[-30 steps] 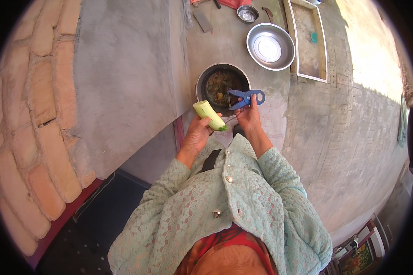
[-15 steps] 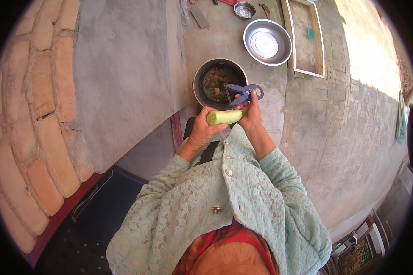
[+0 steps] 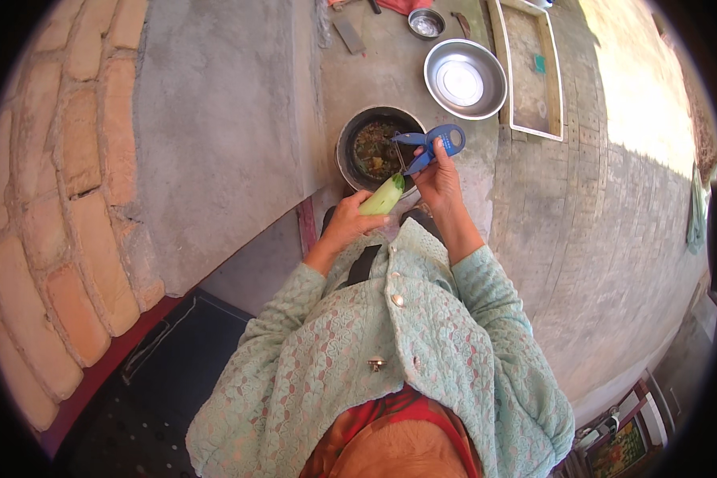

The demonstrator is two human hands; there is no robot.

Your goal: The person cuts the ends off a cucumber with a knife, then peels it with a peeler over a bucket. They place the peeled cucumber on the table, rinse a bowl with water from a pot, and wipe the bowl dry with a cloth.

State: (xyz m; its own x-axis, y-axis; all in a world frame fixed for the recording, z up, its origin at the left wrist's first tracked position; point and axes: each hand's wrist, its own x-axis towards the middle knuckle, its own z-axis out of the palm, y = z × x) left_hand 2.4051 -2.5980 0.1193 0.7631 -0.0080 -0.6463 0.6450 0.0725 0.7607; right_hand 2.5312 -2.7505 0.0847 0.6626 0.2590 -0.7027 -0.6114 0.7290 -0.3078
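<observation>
My left hand [image 3: 349, 223] is closed round the lower part of a pale green zucchini [image 3: 381, 199], whose dark green end tilts up and away from me. In my right hand [image 3: 442, 185] is a blue Y-shaped peeler [image 3: 446, 140], gripped by its handle. The peeler's blade end points left over the dark pot [image 3: 342, 163], just beyond the zucchini's tip and apart from it. Scraps and peelings in several colours lie in the pot.
A wide steel basin [image 3: 498, 84] stands beyond the pot to the right, with a small metal bowl [image 3: 427, 24] behind it. A white-edged rectangular tray [image 3: 560, 103] lies farther right. On my left are a grey cement ledge [image 3: 215, 143] and a brick wall [image 3: 80, 151].
The zucchini has turned from lying level across both hands to pointing up, its dark end now exposed. My right hand has come off it and turned the peeler slightly.
</observation>
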